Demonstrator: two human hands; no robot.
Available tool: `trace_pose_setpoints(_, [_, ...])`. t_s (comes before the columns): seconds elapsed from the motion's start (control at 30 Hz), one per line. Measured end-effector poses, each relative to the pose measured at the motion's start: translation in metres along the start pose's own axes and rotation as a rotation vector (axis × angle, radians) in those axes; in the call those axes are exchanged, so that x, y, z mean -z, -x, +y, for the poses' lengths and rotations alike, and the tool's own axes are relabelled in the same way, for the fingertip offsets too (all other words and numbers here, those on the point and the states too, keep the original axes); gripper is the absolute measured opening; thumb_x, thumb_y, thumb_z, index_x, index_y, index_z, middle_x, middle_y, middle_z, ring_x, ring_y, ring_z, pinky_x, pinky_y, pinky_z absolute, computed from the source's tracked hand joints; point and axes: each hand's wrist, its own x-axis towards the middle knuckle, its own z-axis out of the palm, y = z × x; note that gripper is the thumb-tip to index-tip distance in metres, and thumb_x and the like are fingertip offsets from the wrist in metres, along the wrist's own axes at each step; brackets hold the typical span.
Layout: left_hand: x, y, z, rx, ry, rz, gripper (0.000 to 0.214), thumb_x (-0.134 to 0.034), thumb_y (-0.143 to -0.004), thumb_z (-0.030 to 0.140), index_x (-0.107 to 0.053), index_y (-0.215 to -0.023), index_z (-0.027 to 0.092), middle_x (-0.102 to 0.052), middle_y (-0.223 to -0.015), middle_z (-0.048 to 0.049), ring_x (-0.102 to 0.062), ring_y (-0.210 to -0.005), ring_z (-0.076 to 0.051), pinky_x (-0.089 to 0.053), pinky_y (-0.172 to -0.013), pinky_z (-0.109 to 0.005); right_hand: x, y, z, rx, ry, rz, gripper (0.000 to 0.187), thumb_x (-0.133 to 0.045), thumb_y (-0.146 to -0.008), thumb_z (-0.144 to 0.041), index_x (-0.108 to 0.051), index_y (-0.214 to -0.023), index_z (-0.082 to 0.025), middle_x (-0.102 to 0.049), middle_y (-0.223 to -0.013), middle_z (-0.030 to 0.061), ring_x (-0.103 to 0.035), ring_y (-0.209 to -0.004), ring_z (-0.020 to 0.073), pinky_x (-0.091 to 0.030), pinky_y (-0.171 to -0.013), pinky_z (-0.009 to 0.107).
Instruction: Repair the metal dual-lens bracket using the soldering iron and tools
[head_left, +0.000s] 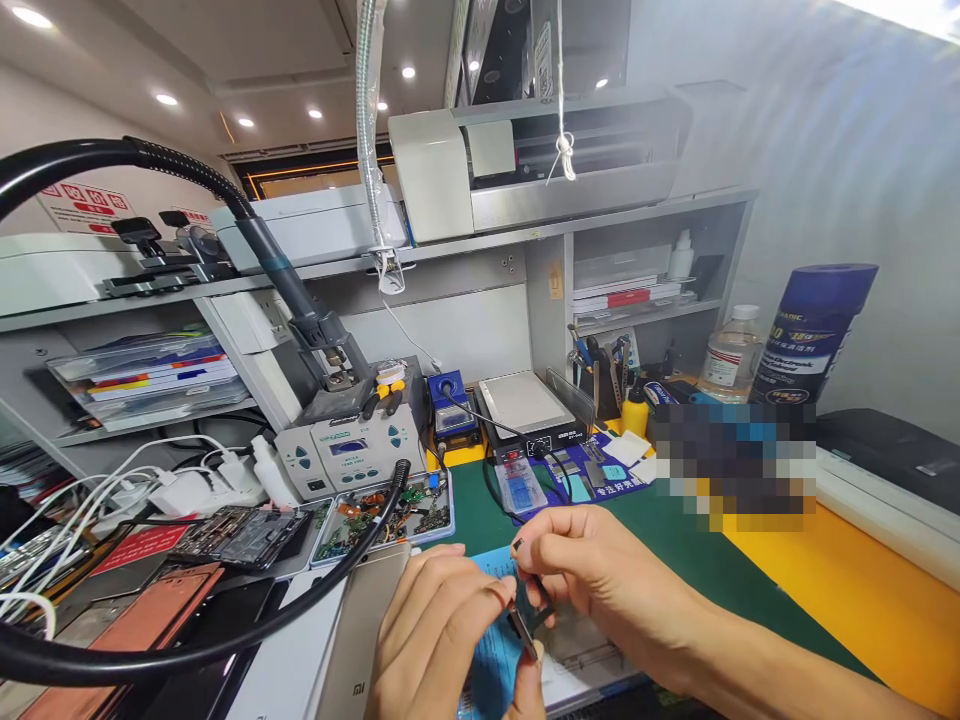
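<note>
My left hand (446, 625) is closed at the lower middle, its fingertips and thumb pinching a small, thin dark part (523, 634) with a metallic edge. Opposite it, my right hand (589, 560) pinches a narrow black strip (544, 605) that bends downward beside the part. Whether the strip is joined to the part I cannot tell. Below both hands lie a blue printed sheet (487, 650) and a pale, see-through surface (585, 650). A gold-grey phone back (358, 630) with an "MI" mark sits just left of my left hand.
A black hose (300, 605) curves across the left foreground. Behind it are a tray of small electronic parts (390, 515) and a grey hot-air station (352, 450). A flat heating plate (525, 405) stands at the back; a blue spray can (814, 335) and a clear bottle (731, 355) stand right.
</note>
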Motion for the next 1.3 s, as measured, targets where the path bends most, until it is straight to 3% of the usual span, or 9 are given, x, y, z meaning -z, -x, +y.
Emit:
trace_pose_setpoints(0.23, [0.0014, -0.0016, 0.0, 0.022, -0.021, 0.015, 0.04, -0.066, -0.064, -0.002, -0.064, -0.103, 0.008, -0.068, -0.088, -0.0101, -0.061, -0.088, -0.023, -0.053, -0.085, -0.047, 0.0023, 0.0011, -0.0028, -0.005, -0.017, -0.07, 0.012, -0.065, -0.078, -0.022, -0.068, -0.075, -0.01, -0.063, -0.072, 0.0045, -0.054, -0.062, 0.0115, -0.041, -0.055, 0.024])
trace_pose_setpoints(0.37, [0.0011, -0.0027, 0.0013, 0.087, -0.03, 0.086, 0.037, -0.066, -0.065, -0.003, -0.064, -0.101, 0.007, -0.066, -0.085, -0.0103, -0.06, -0.087, -0.023, -0.054, -0.081, -0.045, 0.0045, 0.0022, -0.0056, 0.005, -0.037, -0.084, 0.018, -0.062, -0.082, -0.025, -0.07, -0.086, -0.009, -0.063, -0.074, 0.0054, -0.056, -0.063, 0.0123, -0.042, -0.056, 0.025])
trace_pose_setpoints(0.53, [-0.0005, -0.0044, 0.0029, 0.137, -0.024, 0.135, 0.036, -0.065, -0.065, -0.004, -0.064, -0.099, 0.008, -0.065, -0.084, -0.0091, -0.06, -0.086, -0.023, -0.054, -0.08, -0.043, 0.0054, 0.0019, -0.0055, -0.005, -0.022, -0.078, 0.016, -0.068, -0.08, -0.026, -0.068, -0.083, -0.011, -0.062, -0.074, 0.0037, -0.057, -0.062, 0.0122, -0.041, -0.055, 0.024])
trace_pose_setpoints(0.73, [-0.0056, -0.0025, 0.0009, 0.092, 0.02, 0.159, 0.033, -0.062, -0.065, 0.0, -0.066, -0.098, 0.008, -0.065, -0.082, -0.0103, -0.058, -0.081, -0.023, -0.052, -0.076, -0.045, 0.0035, 0.0021, -0.0052, 0.014, 0.023, -0.093, 0.01, -0.067, -0.079, -0.021, -0.067, -0.079, -0.011, -0.06, -0.07, 0.0026, -0.053, -0.062, 0.0109, -0.042, -0.054, 0.023])
trace_pose_setpoints(1.0, [-0.0024, -0.0025, 0.0006, 0.086, -0.005, 0.081, 0.037, -0.063, -0.066, 0.002, -0.064, -0.101, 0.011, -0.064, -0.081, -0.0089, -0.058, -0.081, -0.023, -0.052, -0.078, -0.045, 0.002, 0.0012, -0.004, -0.018, 0.029, -0.097, 0.015, -0.068, -0.079, -0.026, -0.065, -0.075, -0.012, -0.061, -0.068, 0.0023, -0.052, -0.06, 0.0105, -0.042, -0.053, 0.022])
trace_pose_setpoints(1.3, [0.0008, -0.0033, 0.0027, 0.082, -0.017, 0.078, 0.038, -0.064, -0.064, -0.001, -0.064, -0.1, 0.01, -0.066, -0.082, -0.0096, -0.06, -0.081, -0.023, -0.053, -0.078, -0.047, 0.0021, 0.0012, -0.0052, -0.058, -0.028, -0.1, 0.018, -0.068, -0.079, -0.028, -0.062, -0.072, -0.013, -0.058, -0.064, 0.0013, -0.053, -0.055, 0.0104, -0.042, -0.05, 0.022])
